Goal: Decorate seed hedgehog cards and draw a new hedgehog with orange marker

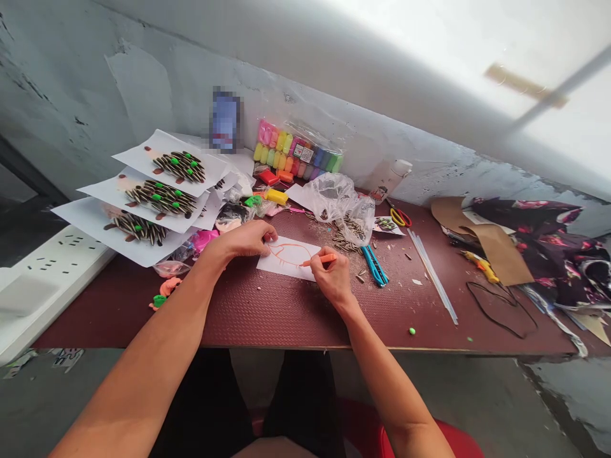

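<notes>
Head view shows us the right hand [334,278] gripping an orange marker [326,258] against the white paper [287,262] on the dark red table [272,318], the left hand [249,239] at the paper's upper-left corner, fingers curled, though we cannot tell whether they pinch it.

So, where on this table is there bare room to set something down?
Mostly bare: the table between the white paper and near edge, and a smaller patch between the clear sticks and yellow glue gun. Crowded: beyond the left hand and right hand, with colored packs, a plastic bag and seeds; the left, with stacked sheets.
</notes>
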Motion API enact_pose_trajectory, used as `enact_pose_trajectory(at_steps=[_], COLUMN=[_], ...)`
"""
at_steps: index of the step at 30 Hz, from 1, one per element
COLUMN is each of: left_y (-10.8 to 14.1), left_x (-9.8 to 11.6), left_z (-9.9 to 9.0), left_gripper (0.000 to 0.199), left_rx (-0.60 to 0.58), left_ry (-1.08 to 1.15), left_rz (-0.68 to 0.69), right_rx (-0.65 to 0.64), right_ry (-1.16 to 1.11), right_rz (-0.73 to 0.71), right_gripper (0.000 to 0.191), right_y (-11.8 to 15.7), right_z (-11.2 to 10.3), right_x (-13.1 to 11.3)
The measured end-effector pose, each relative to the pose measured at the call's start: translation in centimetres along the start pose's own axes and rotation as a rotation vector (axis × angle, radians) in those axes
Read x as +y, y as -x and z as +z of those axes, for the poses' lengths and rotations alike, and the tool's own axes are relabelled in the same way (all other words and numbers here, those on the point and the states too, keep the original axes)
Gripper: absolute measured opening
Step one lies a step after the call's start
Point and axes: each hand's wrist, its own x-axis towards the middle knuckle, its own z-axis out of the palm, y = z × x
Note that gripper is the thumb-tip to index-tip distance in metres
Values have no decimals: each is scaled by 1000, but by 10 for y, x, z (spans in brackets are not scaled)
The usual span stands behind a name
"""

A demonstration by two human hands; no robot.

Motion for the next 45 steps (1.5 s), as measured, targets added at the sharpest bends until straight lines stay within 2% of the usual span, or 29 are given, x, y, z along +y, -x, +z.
enact_pose_trajectory(at_steps=[4, 11, 17, 23, 45], left_y=[0, 0, 3, 3, 2], left_x=[-1, 0, 4, 5, 2], left_z=[0, -1, -1, -1, 1], left_gripper=[47, 50, 51, 51, 48], left_rx=[1, -15, -21, -12, -1], left_ry=[7, 1, -23, -27, -20], left_rz=[0, -7, -27, -31, -21], right_rx=[0, -55, -157, -244, -252], right_ry=[14, -101, -224, -228, -144], right_rz=[7, 45, -12, -26, -75], right_gripper=[20, 20, 23, 24, 26], right_y=[0, 0, 3, 4, 3], right_z=[0, 1, 6, 12, 15], right_x=[-2, 1, -5, -7, -5])
